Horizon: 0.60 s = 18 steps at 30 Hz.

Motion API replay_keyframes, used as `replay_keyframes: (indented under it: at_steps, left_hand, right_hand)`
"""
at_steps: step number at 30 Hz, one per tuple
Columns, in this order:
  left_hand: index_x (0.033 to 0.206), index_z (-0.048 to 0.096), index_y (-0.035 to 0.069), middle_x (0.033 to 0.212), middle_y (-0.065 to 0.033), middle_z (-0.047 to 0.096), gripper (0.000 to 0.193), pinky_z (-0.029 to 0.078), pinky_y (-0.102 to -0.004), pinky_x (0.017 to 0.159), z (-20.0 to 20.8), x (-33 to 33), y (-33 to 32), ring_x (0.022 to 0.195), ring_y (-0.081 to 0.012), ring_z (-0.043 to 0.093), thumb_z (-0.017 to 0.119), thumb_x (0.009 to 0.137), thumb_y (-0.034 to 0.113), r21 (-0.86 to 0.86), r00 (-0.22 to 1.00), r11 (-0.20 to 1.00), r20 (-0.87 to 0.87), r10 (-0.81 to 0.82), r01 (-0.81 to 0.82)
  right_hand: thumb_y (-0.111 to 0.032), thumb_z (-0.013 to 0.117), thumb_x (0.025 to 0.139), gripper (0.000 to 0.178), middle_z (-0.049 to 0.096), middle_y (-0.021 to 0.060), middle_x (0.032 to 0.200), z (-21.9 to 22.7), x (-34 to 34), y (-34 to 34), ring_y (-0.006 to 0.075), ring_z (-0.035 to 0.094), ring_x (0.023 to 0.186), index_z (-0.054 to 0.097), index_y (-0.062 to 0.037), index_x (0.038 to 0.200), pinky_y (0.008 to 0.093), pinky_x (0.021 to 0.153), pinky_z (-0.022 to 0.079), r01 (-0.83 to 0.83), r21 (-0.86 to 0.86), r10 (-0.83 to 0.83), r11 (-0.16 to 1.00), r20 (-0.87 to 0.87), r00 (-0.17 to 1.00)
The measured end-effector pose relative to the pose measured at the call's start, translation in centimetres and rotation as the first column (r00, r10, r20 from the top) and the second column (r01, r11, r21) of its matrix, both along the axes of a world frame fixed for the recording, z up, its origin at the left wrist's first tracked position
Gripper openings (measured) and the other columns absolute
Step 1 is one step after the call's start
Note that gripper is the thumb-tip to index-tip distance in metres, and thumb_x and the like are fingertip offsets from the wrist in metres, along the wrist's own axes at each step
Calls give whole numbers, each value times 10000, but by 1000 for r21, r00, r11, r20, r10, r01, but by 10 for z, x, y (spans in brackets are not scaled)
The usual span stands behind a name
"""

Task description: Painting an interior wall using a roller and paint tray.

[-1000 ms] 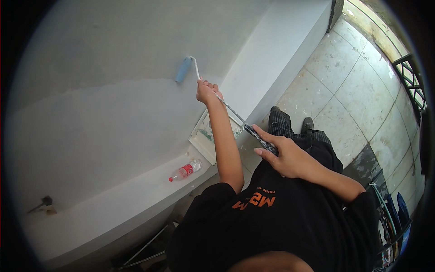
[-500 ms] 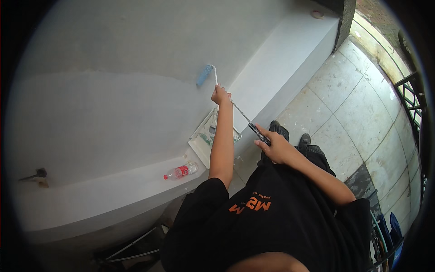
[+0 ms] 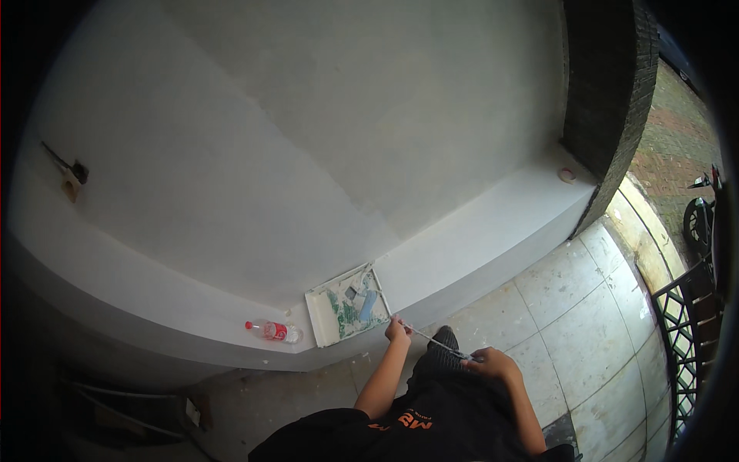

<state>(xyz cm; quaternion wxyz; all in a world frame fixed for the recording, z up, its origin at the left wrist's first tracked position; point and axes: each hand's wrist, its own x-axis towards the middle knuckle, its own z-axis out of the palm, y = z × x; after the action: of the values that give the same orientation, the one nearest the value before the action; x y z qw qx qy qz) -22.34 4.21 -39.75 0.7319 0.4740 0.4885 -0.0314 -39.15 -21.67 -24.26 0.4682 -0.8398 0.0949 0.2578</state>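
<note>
Seen from above, a person in a black shirt [image 3: 346, 435] holds a long-handled paint roller, its blue sleeve [image 3: 368, 306] lying in a white paint tray [image 3: 323, 317] just below the frame's centre. Both grips are closed on the roller: the left hand [image 3: 397, 330] pinches the pale metal rod beside the tray's right edge, and the right hand [image 3: 494, 363], lower and further right, wraps the handle end.

The work looks partway through. The wall [image 3: 192, 169] is in two tones, paler at left and lower centre, greyer from the upper centre to the upper right, with an uneven border slanting between. Probably the pale part is coated and the grey part is left, though wetness could mislead. The tray has green and whitish smears; how much paint it contains is unclear.

The tray sits at the bend of a smooth white ledge [image 3: 469, 219] running along the wall. A red-capped clear bottle [image 3: 271, 331] lies on its side left of the tray; a tape ring [image 3: 567, 175] rests at the ledge's right end. Dark wires [image 3: 78, 172] poke from the wall at upper left. Pale floor tiles [image 3: 554, 331] fill the lower right, near a dark brick pillar [image 3: 604, 92] and a black metal gate [image 3: 670, 331].
</note>
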Motion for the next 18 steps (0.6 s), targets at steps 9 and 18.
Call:
replay_keyframes:
  at_steps: [9, 18]
  left_hand:
    - [895, 518, 134, 692, -17, 532, 131, 405, -344, 470, -31, -60, 15, 484, -218, 494, 550, 866, 257, -67, 978, 997, -206, 29, -43]
    - [1008, 527, 61, 794, -49, 572, 337, 509, -357, 483, 26, -69, 47, 492, -221, 560, 460, 902, 374, 49, 964, 985, 204, -172, 166]
  right_hand:
    - [-593, 621, 694, 619, 642, 153, 972, -4, -5, -5, 300, 601, 932, 641, -84, 1046, 358, 829, 453, -202, -10, 195, 979, -219, 956]
    - [-748, 512, 651, 684, 630, 96, 746, -32, -61, 30, 257, 602, 648, 685, -112, 836, 365, 593, 483, -161, -275, 137, 948, -104, 985]
